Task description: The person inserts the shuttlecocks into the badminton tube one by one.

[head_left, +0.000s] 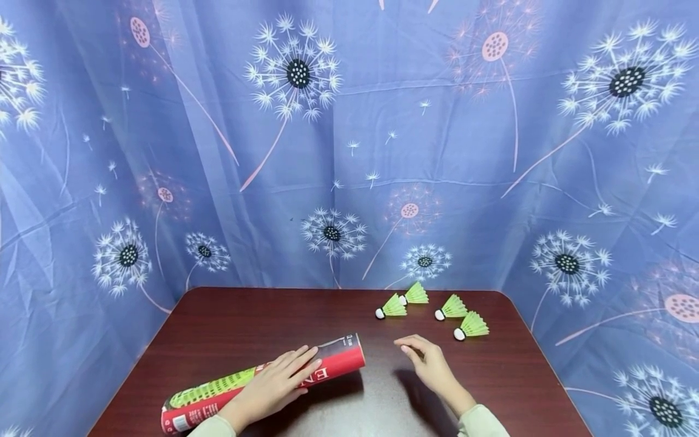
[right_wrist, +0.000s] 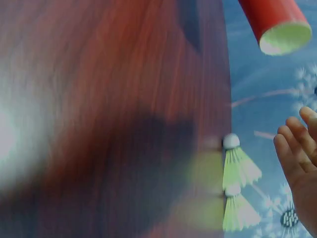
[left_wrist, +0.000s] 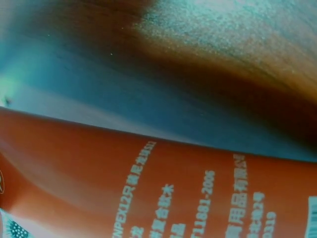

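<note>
A red shuttlecock tube [head_left: 218, 397] with a green and black printed side slants over the near left of the table. My left hand [head_left: 275, 385] holds it around the middle, fingers laid across its upper side. In the right wrist view the tube's round end [right_wrist: 286, 38] shows a pale inside. My right hand [head_left: 434, 367] hovers right of that end, fingers slightly bent and holding nothing. Beyond it lie several yellow-green shuttlecocks with white heads, the nearest shuttlecock [head_left: 472, 326] at the right. White print on the tube [left_wrist: 148, 188] fills the lower left wrist view.
The dark red-brown wooden table [head_left: 306, 309] has rounded far corners. A blue curtain [head_left: 371, 145] with dandelion prints hangs behind it and at both sides. The shadow of the right hand falls on the tabletop.
</note>
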